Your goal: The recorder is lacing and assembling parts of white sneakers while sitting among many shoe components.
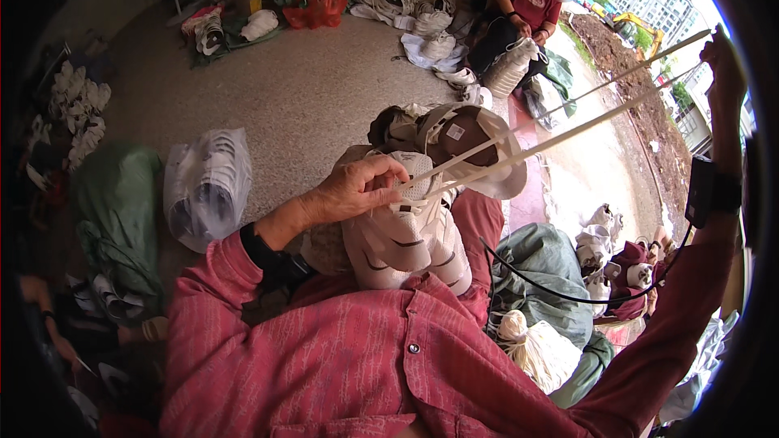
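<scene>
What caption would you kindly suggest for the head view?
The right hand holds pale laces taut, with the left hand at the shoe uppers.

A red shirt [341,365] bears pale broken streaks and a round button [414,349]. At its left cuff sits a black strap [258,250]; at its right, a black box [699,191] with a black cable [560,298].
</scene>
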{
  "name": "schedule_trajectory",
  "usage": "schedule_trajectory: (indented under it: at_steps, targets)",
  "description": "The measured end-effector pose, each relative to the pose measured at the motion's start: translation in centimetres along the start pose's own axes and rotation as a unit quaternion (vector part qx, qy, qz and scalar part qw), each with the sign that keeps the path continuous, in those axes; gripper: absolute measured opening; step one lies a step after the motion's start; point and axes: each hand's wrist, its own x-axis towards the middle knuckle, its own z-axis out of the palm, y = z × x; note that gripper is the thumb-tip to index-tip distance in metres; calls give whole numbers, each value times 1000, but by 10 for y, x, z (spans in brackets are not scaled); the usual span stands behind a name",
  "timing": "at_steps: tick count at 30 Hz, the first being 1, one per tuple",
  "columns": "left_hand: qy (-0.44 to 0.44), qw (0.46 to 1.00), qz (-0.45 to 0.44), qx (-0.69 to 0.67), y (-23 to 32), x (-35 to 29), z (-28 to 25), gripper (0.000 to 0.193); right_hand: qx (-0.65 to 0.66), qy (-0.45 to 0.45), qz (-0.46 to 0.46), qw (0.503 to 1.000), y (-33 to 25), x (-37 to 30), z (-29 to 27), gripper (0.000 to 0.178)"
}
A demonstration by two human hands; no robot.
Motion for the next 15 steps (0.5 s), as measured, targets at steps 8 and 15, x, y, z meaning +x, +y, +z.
schedule_trajectory:
  at_steps: [8, 15]
  targets:
    - [-9, 999, 8, -40, 4, -3, -6, 26, -104, 78, 76, 989, 1, -12, -20, 37]
    - [-36, 967, -216, -129, 62, 59, -4, 25, -160, -155, -174, 959, 84, 27, -33, 32]
